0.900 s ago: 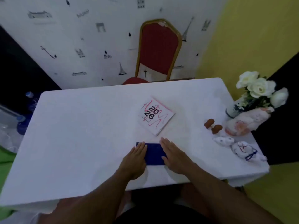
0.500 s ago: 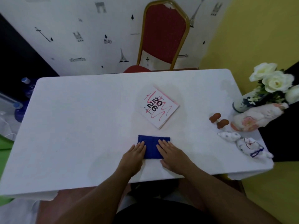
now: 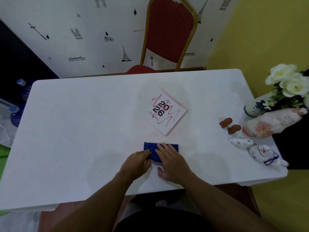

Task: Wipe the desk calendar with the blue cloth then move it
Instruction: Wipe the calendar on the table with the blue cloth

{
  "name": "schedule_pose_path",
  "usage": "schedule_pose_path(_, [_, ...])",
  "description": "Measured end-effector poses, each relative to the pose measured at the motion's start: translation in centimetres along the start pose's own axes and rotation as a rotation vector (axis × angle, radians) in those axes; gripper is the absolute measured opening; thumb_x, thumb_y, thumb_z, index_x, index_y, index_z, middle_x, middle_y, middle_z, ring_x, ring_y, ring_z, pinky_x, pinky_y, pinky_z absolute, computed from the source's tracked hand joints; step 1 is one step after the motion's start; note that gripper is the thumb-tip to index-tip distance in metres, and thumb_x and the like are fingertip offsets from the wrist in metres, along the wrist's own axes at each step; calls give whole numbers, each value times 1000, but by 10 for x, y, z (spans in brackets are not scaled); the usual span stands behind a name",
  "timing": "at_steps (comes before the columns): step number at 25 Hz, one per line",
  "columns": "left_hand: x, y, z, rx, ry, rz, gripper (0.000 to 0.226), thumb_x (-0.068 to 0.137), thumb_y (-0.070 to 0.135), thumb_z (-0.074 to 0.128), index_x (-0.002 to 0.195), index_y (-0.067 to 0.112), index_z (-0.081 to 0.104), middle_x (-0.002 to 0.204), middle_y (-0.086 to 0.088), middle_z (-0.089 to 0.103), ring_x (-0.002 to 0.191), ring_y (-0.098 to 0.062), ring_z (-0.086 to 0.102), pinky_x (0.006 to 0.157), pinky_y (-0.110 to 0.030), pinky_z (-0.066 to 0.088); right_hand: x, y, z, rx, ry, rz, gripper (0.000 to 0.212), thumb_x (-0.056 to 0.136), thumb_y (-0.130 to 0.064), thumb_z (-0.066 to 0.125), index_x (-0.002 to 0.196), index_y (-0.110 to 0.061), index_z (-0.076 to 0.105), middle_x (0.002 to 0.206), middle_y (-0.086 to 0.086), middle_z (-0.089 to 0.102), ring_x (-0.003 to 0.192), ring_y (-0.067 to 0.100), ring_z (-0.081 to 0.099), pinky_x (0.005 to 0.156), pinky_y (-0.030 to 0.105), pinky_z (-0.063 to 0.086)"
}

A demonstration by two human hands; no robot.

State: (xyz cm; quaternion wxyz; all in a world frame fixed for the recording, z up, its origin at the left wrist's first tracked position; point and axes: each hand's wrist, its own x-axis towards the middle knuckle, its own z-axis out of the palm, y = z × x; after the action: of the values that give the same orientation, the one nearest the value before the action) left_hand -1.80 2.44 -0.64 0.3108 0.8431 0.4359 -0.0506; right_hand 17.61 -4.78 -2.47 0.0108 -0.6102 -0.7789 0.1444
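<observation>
A white desk calendar printed with "2026" and pink scribbles lies flat, turned at an angle, in the middle of the white table. Closer to me lies a folded blue cloth. My left hand curls its fingers around the cloth's near left edge. My right hand lies flat over the cloth's right half, fingers together, thumb out on the table. Most of the cloth's near part is hidden under both hands.
At the table's right edge stand two small brown figurines, a white-and-pink ceramic piece, white ceramic animals and a vase of white flowers. A red chair stands behind the far edge. Blue bottles sit left, off the table.
My left hand's fingers have curled onto the cloth's left edge, and my right hand has slid further over the cloth. The calendar has not moved; the camera has tilted.
</observation>
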Motion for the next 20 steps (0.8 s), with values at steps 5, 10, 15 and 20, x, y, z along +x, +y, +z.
schedule_pose_path(5, [-1, -16, -8, -103, 75, -16, 42, 104, 34, 52, 141, 15, 62, 148, -4, 64, 129, -21, 65, 110, -29, 49, 17, -4, -1, 121, 137, -8, 57, 71, -11, 93, 124, -2, 73, 128, 15, 72, 118, 31, 70, 97, 43, 59])
schedule_pose_path(10, [31, -33, -32, -96, 94, -127, 54, 111, 40, 31, 162, 23, 34, 173, 4, 28, 162, -16, 23, 126, -29, 20, 22, 6, -17, 509, 112, 219, 48, 101, -12, 62, 147, -6, 52, 137, 15, 66, 122, 30, 66, 108, 36, 53])
schedule_pose_path(15, [81, -43, -58, 9, 120, -103, 58, 111, 28, 31, 166, 13, 20, 176, -4, 15, 165, -19, 9, 131, -33, 7, 57, 40, -74, 806, 356, 355, 28, 101, -20, 52, 126, -31, 59, 71, -17, 66, 62, -5, 61, 57, 5, 42])
schedule_pose_path(20, [119, -56, -69, 64, 64, -95, 63, 111, 24, 26, 166, 4, 3, 176, -14, -6, 165, -28, -7, 135, -41, 4, 133, 95, -115, 692, 592, 443, 31, 105, -20, 49, 132, -12, 62, 75, -19, 63, 62, -9, 61, 53, 4, 43])
